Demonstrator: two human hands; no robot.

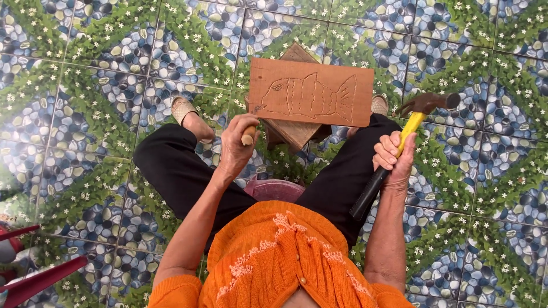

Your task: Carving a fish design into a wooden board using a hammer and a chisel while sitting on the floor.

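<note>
Open tiled floor lies left, right and beyond the board; nothing stands on it there. Board rests on a wooden block between the knees. Left hand with a wooden handle crowds the board's lower left corner. Hammer in right hand hangs just off the board's right edge. Red chair legs sit far left, well apart.

Single view only, from a head-worn camera. Looks steeply down over the orange top and both knees to the patterned tile floor. Faces forward and down, away from the body. Set close: forearms fill the lower half, left hand and right hand at mid-frame, wooden board just beyond. Slight wide-angle bend at edges. No second view, so no shared area.
</note>
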